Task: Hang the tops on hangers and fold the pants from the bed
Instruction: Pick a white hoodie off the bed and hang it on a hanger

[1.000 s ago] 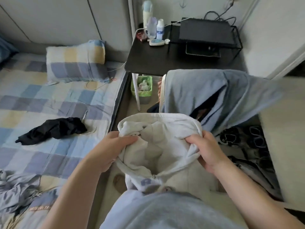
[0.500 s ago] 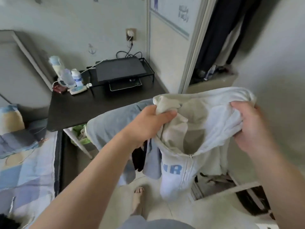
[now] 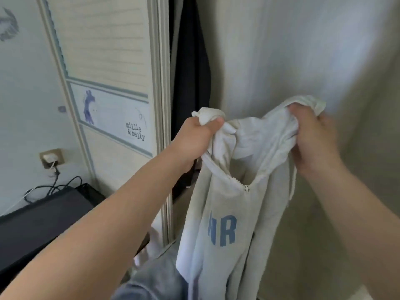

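A pale grey zip hoodie [image 3: 229, 213] with blue letters on its chest hangs in the air in front of me. My left hand [image 3: 194, 137] grips a bunch of its fabric at the left shoulder. My right hand [image 3: 311, 137] grips the hood edge at the right. The neck opening gapes between both hands, with the zip top showing. No hanger is visible; the bed is out of view.
A wardrobe stands ahead: a pale sliding door [image 3: 108, 83] with a printed panel on the left, a dark gap with dark hanging clothes [image 3: 190, 72], and a plain door [image 3: 303, 50] behind the hoodie. A black desk stand [image 3: 43, 219] and a wall socket [image 3: 52, 158] lie lower left. Blue-grey cloth [image 3: 151, 280] sits at the bottom.
I have turned from the bed side toward the wardrobe and lifted the hoodie higher. Both hands kept their hold on it. The desk slid to the lower left.
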Motion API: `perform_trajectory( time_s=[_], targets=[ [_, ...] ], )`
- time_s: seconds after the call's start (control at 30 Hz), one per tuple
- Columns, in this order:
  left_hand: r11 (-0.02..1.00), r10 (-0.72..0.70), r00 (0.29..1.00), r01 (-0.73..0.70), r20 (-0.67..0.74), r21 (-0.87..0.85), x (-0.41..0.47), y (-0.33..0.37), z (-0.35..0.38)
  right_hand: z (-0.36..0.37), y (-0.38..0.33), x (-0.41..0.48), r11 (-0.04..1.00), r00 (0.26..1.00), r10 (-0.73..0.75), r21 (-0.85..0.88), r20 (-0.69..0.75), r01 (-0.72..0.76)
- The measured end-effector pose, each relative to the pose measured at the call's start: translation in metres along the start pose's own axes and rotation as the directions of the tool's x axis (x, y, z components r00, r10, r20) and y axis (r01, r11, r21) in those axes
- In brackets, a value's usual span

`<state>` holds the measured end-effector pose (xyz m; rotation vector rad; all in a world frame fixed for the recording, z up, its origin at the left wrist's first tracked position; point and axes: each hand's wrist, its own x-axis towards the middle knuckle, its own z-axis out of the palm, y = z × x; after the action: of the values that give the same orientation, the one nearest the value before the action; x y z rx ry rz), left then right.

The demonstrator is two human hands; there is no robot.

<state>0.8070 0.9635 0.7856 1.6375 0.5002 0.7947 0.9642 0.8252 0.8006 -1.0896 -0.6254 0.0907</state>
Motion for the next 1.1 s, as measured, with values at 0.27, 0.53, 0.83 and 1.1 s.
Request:
perform_trajectory(
  time_s=[0.27,0.53,0.83,1.1],
  targets=[
    [0.987,0.161,0.987,-0.161,-0.019,0.002,0.116,0.092,0.013,0.037,-0.072,0.11,0.957,0.967,-0.249,-0.17,-0.056,0.236],
    [0.973,0.222,0.966,-0.229,-0.131,-0.037,0.211,0.203,0.049,0.06,-0.156,0.229,0.912,0.932,-0.359,-0.234,-0.055,0.338],
    [0.937,0.349,0.918,-0.349,-0.187,0.035,0.287,0.298,0.102,0.059,-0.232,0.342,0.792,0.928,-0.355,-0.563,-0.11,0.237],
    [0.927,0.335,0.915,-0.363,-0.226,-0.097,0.352,0.3,0.133,0.048,-0.24,0.354,-0.153,0.83,-0.503,-0.97,0.242,0.19]
  ],
)
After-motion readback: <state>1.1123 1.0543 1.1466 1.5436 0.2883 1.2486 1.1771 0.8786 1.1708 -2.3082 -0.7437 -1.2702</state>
